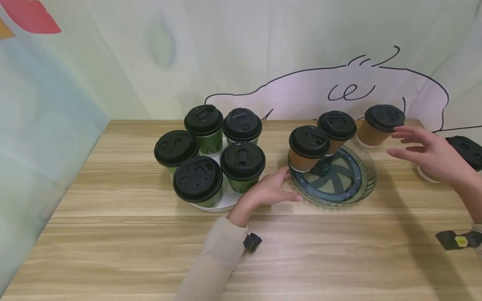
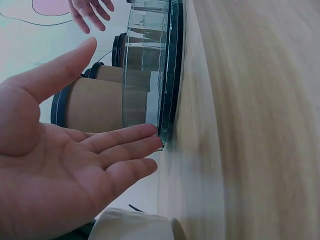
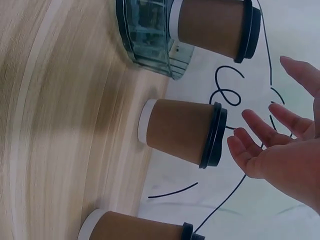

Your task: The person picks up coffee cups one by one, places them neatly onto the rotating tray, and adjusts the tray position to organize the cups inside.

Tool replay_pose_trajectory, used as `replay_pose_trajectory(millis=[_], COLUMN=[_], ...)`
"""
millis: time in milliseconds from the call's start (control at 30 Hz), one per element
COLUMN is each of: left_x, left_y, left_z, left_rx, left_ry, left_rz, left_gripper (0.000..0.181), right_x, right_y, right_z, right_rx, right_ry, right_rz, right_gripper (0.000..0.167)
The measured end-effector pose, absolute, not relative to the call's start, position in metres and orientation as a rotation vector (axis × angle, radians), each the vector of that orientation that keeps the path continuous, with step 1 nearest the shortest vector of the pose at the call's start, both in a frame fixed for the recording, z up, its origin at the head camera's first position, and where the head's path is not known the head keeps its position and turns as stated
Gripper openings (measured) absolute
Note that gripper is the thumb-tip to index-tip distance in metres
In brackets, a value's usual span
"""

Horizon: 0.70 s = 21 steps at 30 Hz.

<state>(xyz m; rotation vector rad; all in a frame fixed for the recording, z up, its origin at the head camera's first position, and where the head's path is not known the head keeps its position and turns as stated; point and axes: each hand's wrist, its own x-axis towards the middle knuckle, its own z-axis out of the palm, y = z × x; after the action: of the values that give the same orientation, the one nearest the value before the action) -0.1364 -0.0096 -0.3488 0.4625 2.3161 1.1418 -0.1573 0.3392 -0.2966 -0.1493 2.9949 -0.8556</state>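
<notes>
My left hand (image 1: 272, 189) is at the near left side of a clear round turntable (image 1: 367, 179). In the left wrist view its fairly straight fingertips reach the clear rim, thumb spread apart. Two brown paper cups (image 1: 301, 159) with black lids stand on the turntable's left and back part. Another lidded brown cup (image 3: 177, 131) stands on the table behind and right of it. My right hand (image 1: 433, 154), fingers spread and loosely bent, hovers just right of that cup with nothing in its grasp. A further lidded cup (image 3: 135, 227) is partly hidden behind the right hand.
Left of the turntable, several green cups (image 1: 203, 196) with black lids crowd a white round tray (image 1: 227, 200), close beside my left wrist. A wall (image 1: 263, 54) with a line drawing rises behind the wooden table (image 1: 301, 259).
</notes>
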Motion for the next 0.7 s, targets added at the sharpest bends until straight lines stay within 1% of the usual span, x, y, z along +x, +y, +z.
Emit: replay_pose_trajectory(millis=[167, 300, 467, 700], left_x=[-0.136, -0.136, -0.135, -0.135], left_y=[-0.008, -0.008, -0.009, -0.009], left_z=[-0.350, -0.351, -0.349, -0.349], left_rx=[0.482, 0.487, 0.464, 0.479], left_ry=[2.325, 2.341, 2.327, 2.335], left_rz=[1.133, 1.124, 1.131, 1.134], left_gripper=[0.089, 0.091, 0.090, 0.092], right_x=[-0.154, -0.152, -0.151, -0.151], right_y=[0.339, 0.337, 0.346, 0.361], right_z=[-0.291, -0.289, -0.290, -0.291], right_rx=[-0.180, -0.124, -0.078, -0.061], right_ry=[2.953, 2.957, 2.988, 3.010], right_rz=[-0.888, -0.840, -0.816, -0.855], right_gripper=[0.065, 0.068, 0.071, 0.069])
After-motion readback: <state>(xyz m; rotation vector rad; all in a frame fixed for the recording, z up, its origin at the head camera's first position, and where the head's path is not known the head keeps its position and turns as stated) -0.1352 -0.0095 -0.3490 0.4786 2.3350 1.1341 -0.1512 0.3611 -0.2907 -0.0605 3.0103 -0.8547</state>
